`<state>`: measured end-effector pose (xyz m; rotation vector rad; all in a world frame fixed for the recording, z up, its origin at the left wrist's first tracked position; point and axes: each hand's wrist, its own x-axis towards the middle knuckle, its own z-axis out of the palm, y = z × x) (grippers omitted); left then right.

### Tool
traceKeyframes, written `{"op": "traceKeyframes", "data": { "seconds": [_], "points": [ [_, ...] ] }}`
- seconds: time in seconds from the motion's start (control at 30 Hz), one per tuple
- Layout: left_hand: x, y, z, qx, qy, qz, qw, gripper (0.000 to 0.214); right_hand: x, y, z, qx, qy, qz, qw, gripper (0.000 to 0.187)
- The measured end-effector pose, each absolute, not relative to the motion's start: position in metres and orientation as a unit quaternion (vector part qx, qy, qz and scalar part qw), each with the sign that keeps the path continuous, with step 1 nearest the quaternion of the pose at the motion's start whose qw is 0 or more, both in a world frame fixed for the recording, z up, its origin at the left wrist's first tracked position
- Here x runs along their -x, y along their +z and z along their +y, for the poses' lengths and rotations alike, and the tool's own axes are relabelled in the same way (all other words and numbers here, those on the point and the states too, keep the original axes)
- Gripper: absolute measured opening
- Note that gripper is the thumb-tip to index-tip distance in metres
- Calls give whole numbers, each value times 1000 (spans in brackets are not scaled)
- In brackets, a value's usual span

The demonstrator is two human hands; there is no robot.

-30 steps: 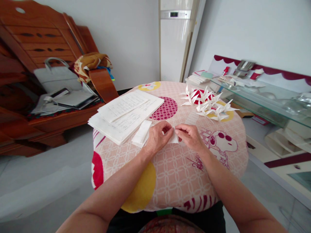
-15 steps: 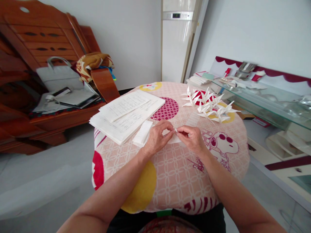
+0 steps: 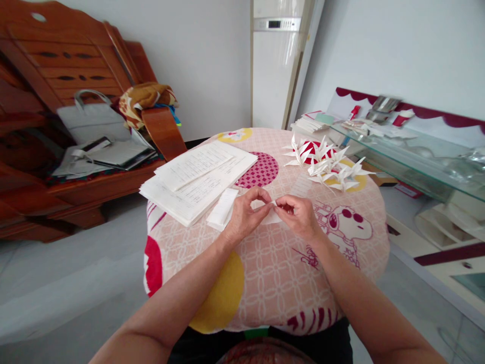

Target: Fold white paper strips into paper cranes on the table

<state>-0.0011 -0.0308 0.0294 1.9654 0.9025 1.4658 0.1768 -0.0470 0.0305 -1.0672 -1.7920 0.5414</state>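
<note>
My left hand [image 3: 245, 215] and my right hand [image 3: 299, 215] meet over the middle of a round table covered by a pink patterned cloth [image 3: 273, 273]. Both pinch a small white folded paper [image 3: 271, 216] between thumb and fingers, just above the cloth. Beside my left hand lies a small stack of white paper slips [image 3: 223, 207]. Behind it rests a thick pile of printed sheets [image 3: 197, 178]. Several finished white paper cranes [image 3: 328, 166] sit at the table's far right.
A wooden bench [image 3: 71, 126] at the left holds a grey bag, papers and a folded cloth. A glass shelf [image 3: 413, 151] with small items runs along the right. A tall white air-conditioner unit [image 3: 276, 60] stands behind the table.
My hands have shifted slightly on the folded paper, and the fingertips are now pinched closer together at its top edge. Everything else on the table is unmoved.
</note>
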Motion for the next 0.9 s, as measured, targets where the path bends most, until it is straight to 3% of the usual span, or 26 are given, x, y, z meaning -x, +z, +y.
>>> {"op": "traceKeyframes", "data": {
  "seconds": [0.53, 0.7, 0.9],
  "points": [
    [-3, 28, -24, -618, 546, 296, 482, 26, -174, 32, -44, 430, 371, -659, 493, 17],
    [-3, 28, -24, -598, 538, 296, 515, 31, -175, 33, -44, 428, 382, -653, 493, 15],
    [-5, 29, -26, -544, 542, 291, 571, 32, -175, 33, -43, 434, 479, -599, 472, 20]
  ]
}}
